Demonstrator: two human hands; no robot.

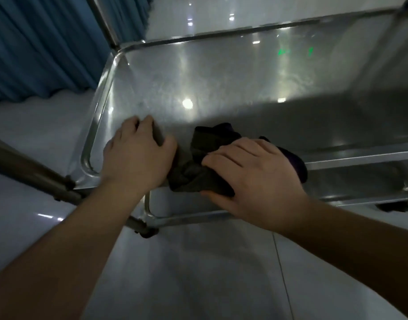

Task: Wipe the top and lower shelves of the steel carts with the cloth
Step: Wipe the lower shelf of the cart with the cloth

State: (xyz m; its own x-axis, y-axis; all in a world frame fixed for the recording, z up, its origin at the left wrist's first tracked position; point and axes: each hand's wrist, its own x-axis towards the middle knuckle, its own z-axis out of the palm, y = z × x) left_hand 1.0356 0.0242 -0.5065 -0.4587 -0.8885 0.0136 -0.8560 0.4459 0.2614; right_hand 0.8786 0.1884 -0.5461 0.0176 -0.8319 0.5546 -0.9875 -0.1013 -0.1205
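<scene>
The steel cart's top shelf (pixel 221 84) fills the upper view, shiny with a raised rim. A dark bunched cloth (pixel 198 167) lies at the shelf's near edge. My right hand (pixel 251 176) lies over the cloth, thumb tucked under its near side and fingers curled over the top. My left hand (pixel 136 153) rests beside it on the left, touching the cloth's left end, fingers curled over the shelf surface near the front left corner. Under the near edge a lower steel shelf (pixel 360 181) shows at the right.
A blue curtain (pixel 36 42) hangs at the upper left behind the cart's upright post (pixel 103 21). A thick steel handle bar (pixel 25 167) crosses the left side. A caster (pixel 147 233) stands on the pale tiled floor (pixel 198 273) below.
</scene>
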